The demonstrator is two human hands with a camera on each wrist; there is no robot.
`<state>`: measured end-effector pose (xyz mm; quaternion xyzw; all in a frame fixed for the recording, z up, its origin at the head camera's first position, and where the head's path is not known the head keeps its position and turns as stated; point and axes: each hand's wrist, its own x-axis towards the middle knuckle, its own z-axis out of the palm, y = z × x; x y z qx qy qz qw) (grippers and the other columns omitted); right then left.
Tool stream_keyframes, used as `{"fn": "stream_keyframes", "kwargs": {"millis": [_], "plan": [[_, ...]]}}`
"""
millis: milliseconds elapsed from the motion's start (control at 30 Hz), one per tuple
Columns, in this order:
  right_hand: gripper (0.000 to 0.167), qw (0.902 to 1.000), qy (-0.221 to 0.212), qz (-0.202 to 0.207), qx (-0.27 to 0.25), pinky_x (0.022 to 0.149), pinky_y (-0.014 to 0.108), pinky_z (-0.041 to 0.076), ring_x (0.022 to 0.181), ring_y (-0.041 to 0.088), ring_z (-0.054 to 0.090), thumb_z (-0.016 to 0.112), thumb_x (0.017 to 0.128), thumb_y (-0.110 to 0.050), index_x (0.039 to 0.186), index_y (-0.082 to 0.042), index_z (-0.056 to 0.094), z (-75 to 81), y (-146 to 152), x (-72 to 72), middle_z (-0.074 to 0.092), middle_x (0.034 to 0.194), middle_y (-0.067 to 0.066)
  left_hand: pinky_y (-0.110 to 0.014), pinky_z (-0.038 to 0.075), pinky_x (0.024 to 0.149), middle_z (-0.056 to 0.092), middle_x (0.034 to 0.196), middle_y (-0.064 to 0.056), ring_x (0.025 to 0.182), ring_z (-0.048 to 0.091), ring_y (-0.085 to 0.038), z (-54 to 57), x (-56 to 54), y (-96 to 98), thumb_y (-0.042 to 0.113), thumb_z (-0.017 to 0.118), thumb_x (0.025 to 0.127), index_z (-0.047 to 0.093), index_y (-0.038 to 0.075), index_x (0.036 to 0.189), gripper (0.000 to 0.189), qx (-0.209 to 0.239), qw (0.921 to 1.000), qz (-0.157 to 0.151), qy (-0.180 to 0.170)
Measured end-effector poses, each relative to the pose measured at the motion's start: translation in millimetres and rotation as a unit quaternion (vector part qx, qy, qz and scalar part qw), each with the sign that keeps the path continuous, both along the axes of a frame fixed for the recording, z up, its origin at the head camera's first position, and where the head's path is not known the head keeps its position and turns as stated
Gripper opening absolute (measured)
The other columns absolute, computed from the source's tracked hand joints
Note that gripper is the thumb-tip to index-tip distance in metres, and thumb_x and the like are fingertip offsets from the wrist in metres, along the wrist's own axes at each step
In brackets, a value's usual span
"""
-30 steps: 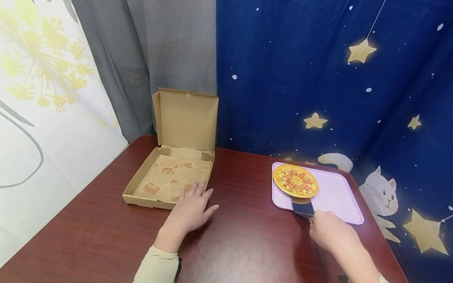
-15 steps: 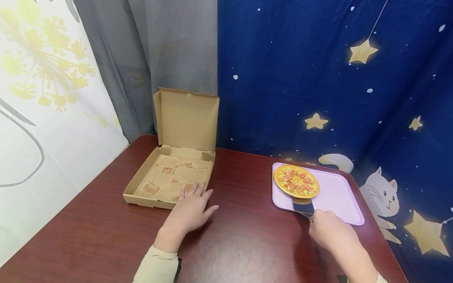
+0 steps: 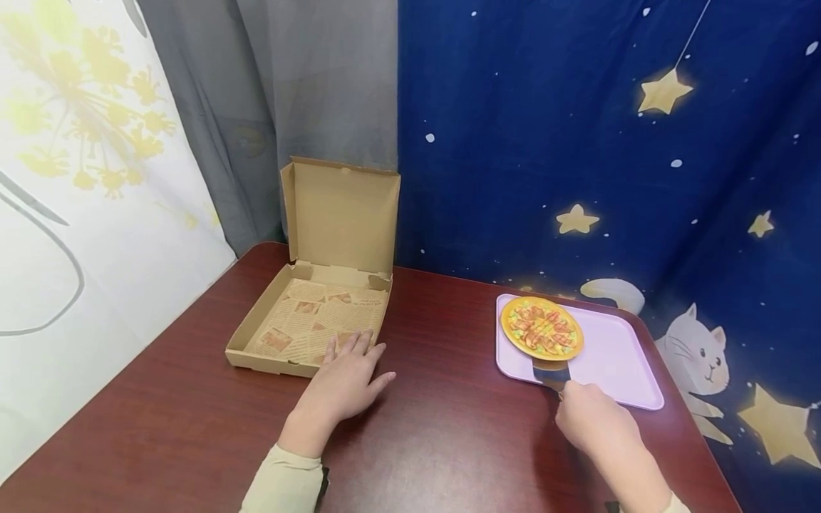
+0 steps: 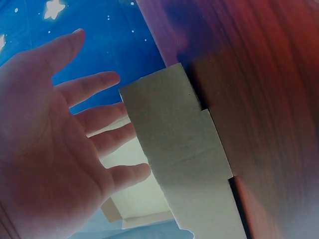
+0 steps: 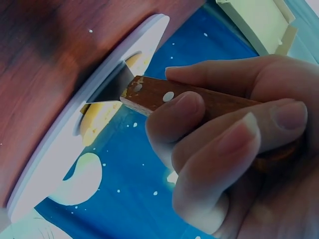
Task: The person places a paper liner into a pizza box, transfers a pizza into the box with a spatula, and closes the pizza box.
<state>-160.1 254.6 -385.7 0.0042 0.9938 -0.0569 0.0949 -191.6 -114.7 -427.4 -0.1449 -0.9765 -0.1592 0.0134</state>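
Note:
My right hand (image 3: 596, 420) grips a spatula by its wooden handle (image 5: 154, 94), fingers curled round it in the right wrist view. The spatula's flat metal blade (image 3: 550, 370) reaches over the near side of the lilac tray (image 3: 618, 349) to the near edge of a pizza (image 3: 541, 328). How far the blade lies beneath the pizza is hidden. My left hand (image 3: 349, 388) has its fingers spread at the front right corner of an open cardboard pizza box (image 3: 340, 217). In the left wrist view, the fingertips reach the rim of the box wall (image 4: 174, 134).
Newspaper-print paper (image 3: 321, 320) lines the box, whose lid stands upright at the back. The dark red table (image 3: 436, 399) separates box and tray. Behind it hang a grey curtain (image 3: 333, 78) and a blue starry curtain (image 3: 500, 142).
My right hand has shifted slightly left relative to the tray, and a little less of the spatula blade shows. My left hand stays at the box corner. The head view has turned slightly.

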Motion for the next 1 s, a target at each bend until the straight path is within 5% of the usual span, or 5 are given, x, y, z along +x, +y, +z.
{"fn": "stream_keyframes", "kwargs": {"millis": [400,1000], "plan": [[0.016,1.0000,-0.004,-0.008,-0.002,0.060,0.041,0.050,0.061,0.020,0.055,0.060,0.096,-0.008,0.100,0.000,0.073,-4.7,0.5,0.3,0.060,0.065,0.006,-0.076,0.020,0.127,0.042,0.168,-0.023,0.158,0.038,-0.044,0.5,0.5,2.1,0.046,0.062,0.106,0.060,0.006,0.150,0.060,0.001,1.0000,-0.003,0.000],[0.017,0.9999,0.010,-0.014,0.000,0.064,0.053,0.055,0.068,0.023,0.059,0.061,0.095,-0.009,0.104,0.000,0.073,-12.6,3.9,0.5,0.073,0.082,0.015,-0.078,0.019,0.126,0.042,0.168,-0.023,0.158,0.038,-0.044,-2.5,0.6,2.3,0.046,0.062,0.106,0.060,0.006,0.149,0.059,0.006,1.0000,-0.003,-0.001]]}}
